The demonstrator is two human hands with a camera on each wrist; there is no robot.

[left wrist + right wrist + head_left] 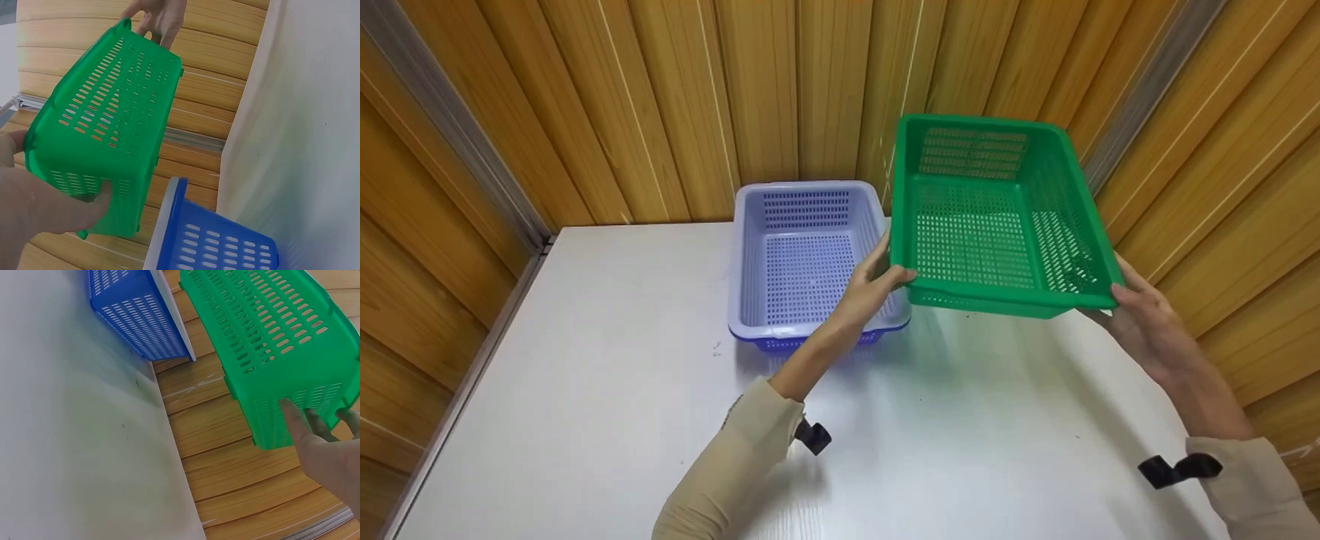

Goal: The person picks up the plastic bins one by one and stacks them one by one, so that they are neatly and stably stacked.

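Both hands hold a green plastic basket point(975, 289) with slotted walls and floor, raised above the table and tilted. My left hand point(864, 292) grips its near left corner, thumb over the rim and fingers against the outside wall. At the near right corner my right hand point(1147, 322) grips the rim the same way. In the right wrist view the fingers point(295, 419) press the slotted wall from outside. Just left of the green basket, a lavender-blue basket point(739, 262) stands upright on the table, with nothing in it. The left forearm passes over its near right part.
The white table point(585, 390) reaches back to a wood-panelled wall point(675, 112). Similar panels point(1245, 225) rise close beside the right hand, and others point(427, 262) line the left side. Metal strips point(1155, 82) run along the corners.
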